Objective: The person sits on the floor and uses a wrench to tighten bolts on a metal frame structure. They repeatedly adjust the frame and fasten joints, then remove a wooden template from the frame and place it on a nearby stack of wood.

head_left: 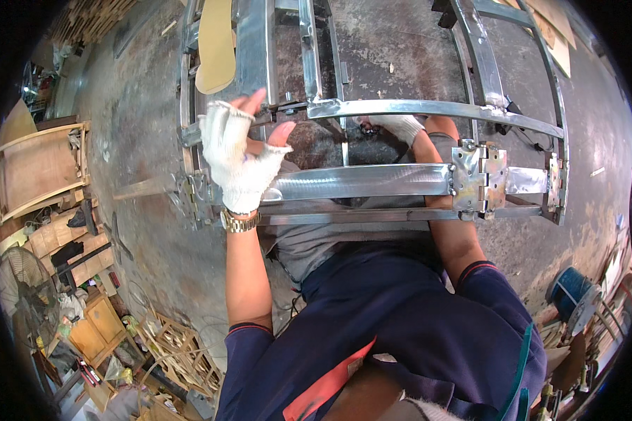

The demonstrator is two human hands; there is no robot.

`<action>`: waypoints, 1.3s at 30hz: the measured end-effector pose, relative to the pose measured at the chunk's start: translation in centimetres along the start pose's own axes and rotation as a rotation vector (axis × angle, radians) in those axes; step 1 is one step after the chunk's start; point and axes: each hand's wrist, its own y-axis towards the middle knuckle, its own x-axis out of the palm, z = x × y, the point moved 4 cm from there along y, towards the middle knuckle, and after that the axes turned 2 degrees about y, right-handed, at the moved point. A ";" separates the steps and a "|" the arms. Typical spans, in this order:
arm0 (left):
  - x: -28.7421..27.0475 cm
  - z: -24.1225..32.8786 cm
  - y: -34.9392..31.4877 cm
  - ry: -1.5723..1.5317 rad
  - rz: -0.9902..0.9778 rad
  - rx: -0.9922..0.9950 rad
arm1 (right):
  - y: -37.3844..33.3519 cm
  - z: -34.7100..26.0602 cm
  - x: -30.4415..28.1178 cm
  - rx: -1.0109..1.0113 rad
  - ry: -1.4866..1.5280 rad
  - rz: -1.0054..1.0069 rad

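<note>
A welded metal frame (372,177) of shiny square tubes stretches across in front of me, with hinge-like plates (479,179) on its near right part. My left hand (239,158), in a white knit glove with bare fingertips, is raised over the frame's left part. Its fingers are spread and nothing is in them. Close to its fingertips, a bolt (289,98) sticks up beside a tube joint. My right hand (399,128), also gloved, reaches beneath the cross tube. Its fingers are curled at a small dark thing, partly hidden, whose kind I cannot tell.
A tan curved board (216,49) lies at the frame's far left. Wooden panels (38,172), a fan (22,270) and scrap wood (179,351) crowd the left side. A blue spool (573,293) stands at right. A dark cable (523,133) hangs near the frame's right side.
</note>
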 end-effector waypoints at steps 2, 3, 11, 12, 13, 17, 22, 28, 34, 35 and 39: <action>0.3 0.8 -0.2 -0.098 0.021 0.060 | -0.8 2.0 0.3 -0.030 0.512 -0.187; 0.2 1.7 -0.7 -0.108 -0.037 0.009 | -2.2 -0.1 1.7 -0.137 0.507 -0.231; 2.8 6.8 -1.6 -0.172 -0.360 -0.212 | -7.3 -7.4 6.8 -0.242 0.774 -0.324; 2.7 7.1 -1.3 -0.192 -0.428 -0.279 | -7.5 -7.9 7.0 -0.221 0.777 -0.287; 2.9 7.0 -1.4 -0.252 -0.460 -0.325 | -7.9 -8.7 7.2 -0.253 0.795 -0.308; 3.7 6.1 -1.8 -0.375 -0.508 -0.322 | -8.4 -10.3 7.9 -0.376 0.794 -0.323; 1.2 5.6 0.3 -0.210 -0.295 -0.246 | -7.2 -8.7 7.1 -0.397 0.724 -0.324; 1.7 0.5 3.8 0.104 -0.233 -0.011 | -4.4 -4.6 6.0 -0.322 0.952 -0.174; 2.3 0.5 4.0 0.107 -0.314 0.047 | -2.4 -1.2 1.1 -0.255 0.925 0.066; 2.4 0.3 3.9 0.091 -0.310 0.050 | -2.1 -0.9 0.2 -0.240 0.953 0.101; 2.5 0.3 3.9 0.079 -0.325 0.082 | 0.1 0.8 -1.4 -0.239 1.062 0.168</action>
